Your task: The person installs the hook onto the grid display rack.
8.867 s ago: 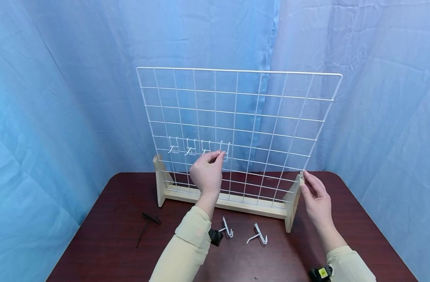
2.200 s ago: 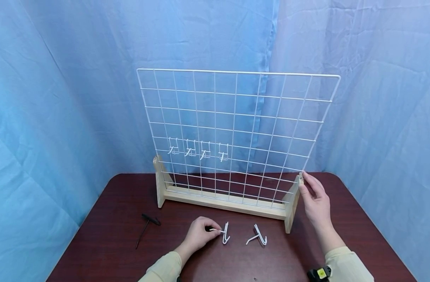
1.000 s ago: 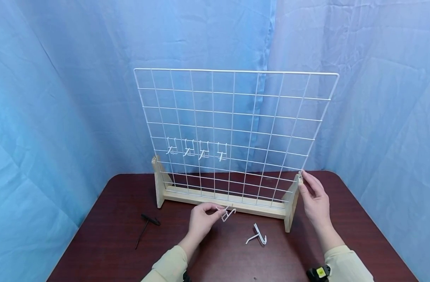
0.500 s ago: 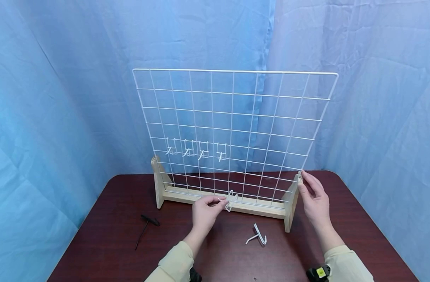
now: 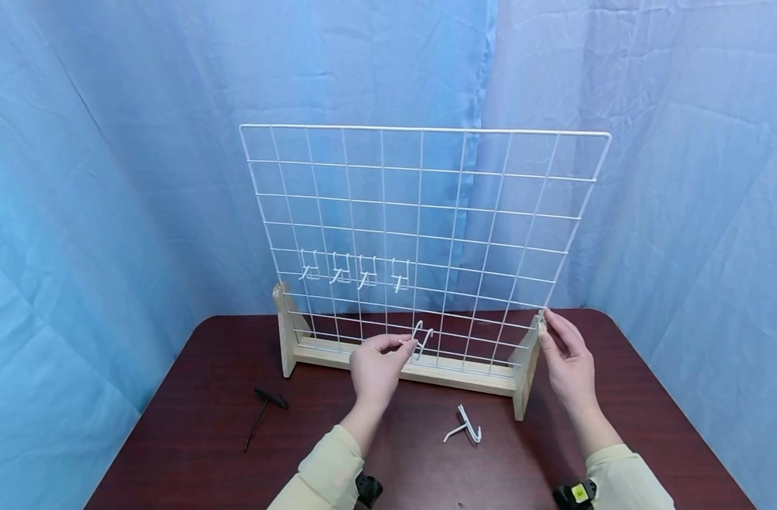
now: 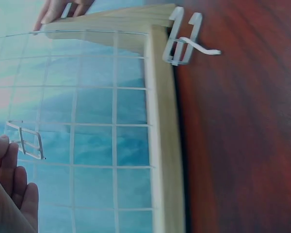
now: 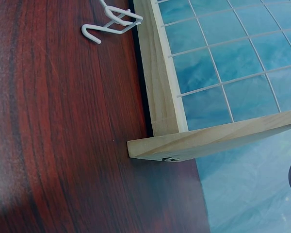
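Observation:
Thumb and fingertips of my left hand (image 5: 377, 368) pinch a white wire hook (image 6: 22, 141), its two bent ends upward, just before the lower part of the white wire grid (image 5: 426, 129). The grid leans back in a wooden stand (image 5: 471, 380). My right hand (image 5: 570, 360) grips the top of the stand's right upright (image 5: 527, 372), beside the grid's edge; little of this hand shows in the right wrist view. Several white hooks hang in a row on the grid, the rightmost hook (image 5: 399, 282) nearest the middle.
Another white hook (image 5: 469, 426) lies on the dark red table (image 5: 190, 439) before the stand. A black T-shaped tool (image 5: 270, 398) with a thin shaft lies at the left. Blue curtains (image 5: 139, 177) hang behind and at both sides.
A fourth hook has come to hang on the grid. My left hand has since picked a hook off the table and raised it toward the grid. My right hand has stayed at the upright.

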Demonstrator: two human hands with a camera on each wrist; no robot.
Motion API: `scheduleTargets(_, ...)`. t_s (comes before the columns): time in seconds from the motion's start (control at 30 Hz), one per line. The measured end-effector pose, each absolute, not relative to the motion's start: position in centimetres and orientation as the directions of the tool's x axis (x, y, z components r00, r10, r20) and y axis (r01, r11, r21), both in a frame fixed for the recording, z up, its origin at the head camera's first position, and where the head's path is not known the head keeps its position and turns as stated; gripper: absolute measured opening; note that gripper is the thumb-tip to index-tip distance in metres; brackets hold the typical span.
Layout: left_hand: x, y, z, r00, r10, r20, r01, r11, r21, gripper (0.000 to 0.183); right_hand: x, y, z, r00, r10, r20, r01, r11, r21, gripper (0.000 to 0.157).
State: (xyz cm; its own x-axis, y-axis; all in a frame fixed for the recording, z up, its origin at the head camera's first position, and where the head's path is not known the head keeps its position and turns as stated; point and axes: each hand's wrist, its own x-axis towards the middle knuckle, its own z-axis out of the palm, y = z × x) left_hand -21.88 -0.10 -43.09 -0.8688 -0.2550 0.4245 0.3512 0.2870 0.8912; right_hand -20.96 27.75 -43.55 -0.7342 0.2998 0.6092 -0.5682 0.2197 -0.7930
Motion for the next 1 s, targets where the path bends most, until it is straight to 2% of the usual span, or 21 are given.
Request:
scheduleTargets(0.4,-22.4,1.3,-39.3,-0.832,-0.317,0.454,0.373,0.286,0.883,0.008,-21.0,27.8,-43.8,-0.729,0.297,0.617,-0.579,0.212,-0.787,0.038)
scheduleTargets(0.8,-23.2,2.5,-37.2,-0.790,-0.370,0.490,0.425,0.245,0.871,0.010,-21.0,27.9,-43.7,-0.731,0.296,0.615,-0.572,0.227,-0.789,0.037)
scheduleTargets(1.0,-23.5,3.0,-36.0,-0.782,-0.402,0.476,0.398,0.266,0.878,0.010,-21.1,27.9,-43.8,-0.727,0.292,0.622,-0.579,0.227,-0.783,0.038)
